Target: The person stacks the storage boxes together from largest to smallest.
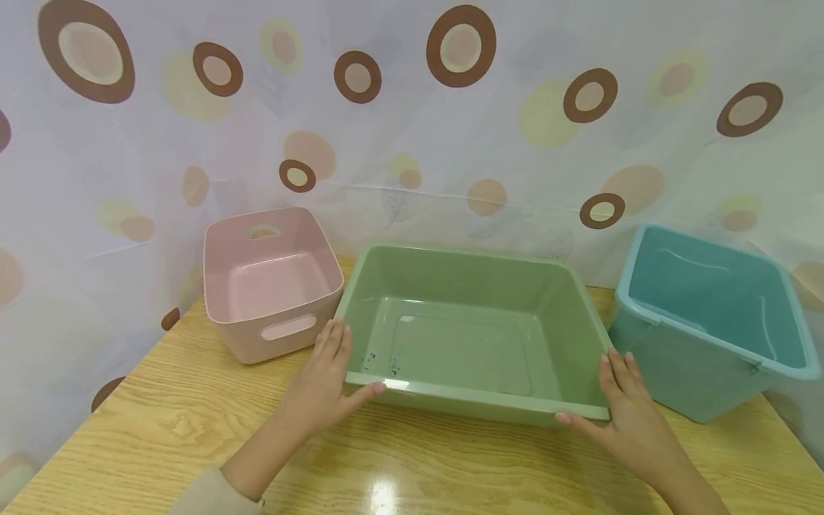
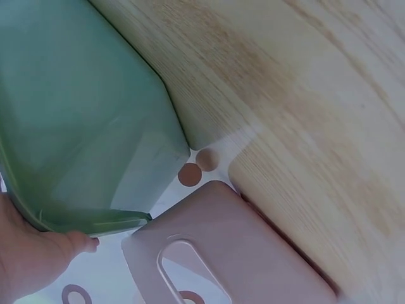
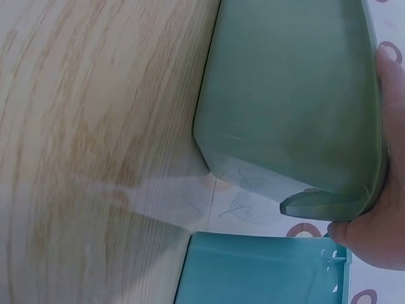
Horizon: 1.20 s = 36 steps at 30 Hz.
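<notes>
A green rectangular plastic basin sits on the wooden table, its inside facing up with small dark blue marks near the left front corner. My left hand touches that corner, fingers straight along the left rim and thumb on the front rim. At the right front corner, my right hand rests the same way, thumb along the front rim. The wrist views show the outer wall of the basin low against the tabletop, with the left hand and right hand at its rim.
Left of the basin stands a pink bin with handle slots. A teal bin is on the right, tilted in view. Behind them hangs a pale curtain with brown and yellow circles. Bare wood table lies in front.
</notes>
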Tool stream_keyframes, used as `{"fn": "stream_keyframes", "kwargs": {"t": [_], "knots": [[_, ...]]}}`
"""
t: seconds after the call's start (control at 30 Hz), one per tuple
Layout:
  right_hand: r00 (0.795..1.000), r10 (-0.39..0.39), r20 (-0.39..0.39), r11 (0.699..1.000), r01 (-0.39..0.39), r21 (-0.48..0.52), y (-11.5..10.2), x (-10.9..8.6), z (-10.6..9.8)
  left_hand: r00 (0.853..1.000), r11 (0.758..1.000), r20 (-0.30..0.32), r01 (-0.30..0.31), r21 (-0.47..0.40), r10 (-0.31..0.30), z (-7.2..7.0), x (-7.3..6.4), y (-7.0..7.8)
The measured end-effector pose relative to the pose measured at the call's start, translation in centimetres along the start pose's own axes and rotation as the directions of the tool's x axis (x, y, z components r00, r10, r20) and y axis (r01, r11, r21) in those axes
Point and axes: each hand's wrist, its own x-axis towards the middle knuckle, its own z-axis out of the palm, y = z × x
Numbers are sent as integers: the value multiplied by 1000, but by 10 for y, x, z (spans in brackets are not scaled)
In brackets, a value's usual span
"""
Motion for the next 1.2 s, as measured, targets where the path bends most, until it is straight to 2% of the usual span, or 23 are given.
{"fn": "stream_keyframes", "kwargs": {"t": [0.17,0.3,0.73,1.0,1.2], "knots": [[1000,-28,2,1000,28,6,1,-1,-1,1000,999,12,-7,-39,8,-2,0,0],[999,-46,-13,999,45,-11,1,-2,0,1000,997,29,10,-71,-8,-1,-1,-1],[985,-143,-99,987,135,-86,-14,-1,2,1000,996,-18,-4,-91,2,-3,0,-5],[991,-126,-44,991,125,-40,-34,1,3,999,996,-45,-30,-80,26,-4,-2,-8],[985,-166,-51,986,165,-24,-47,4,8,995,998,-82,-56,-32,54,-6,-4,-13]]}}
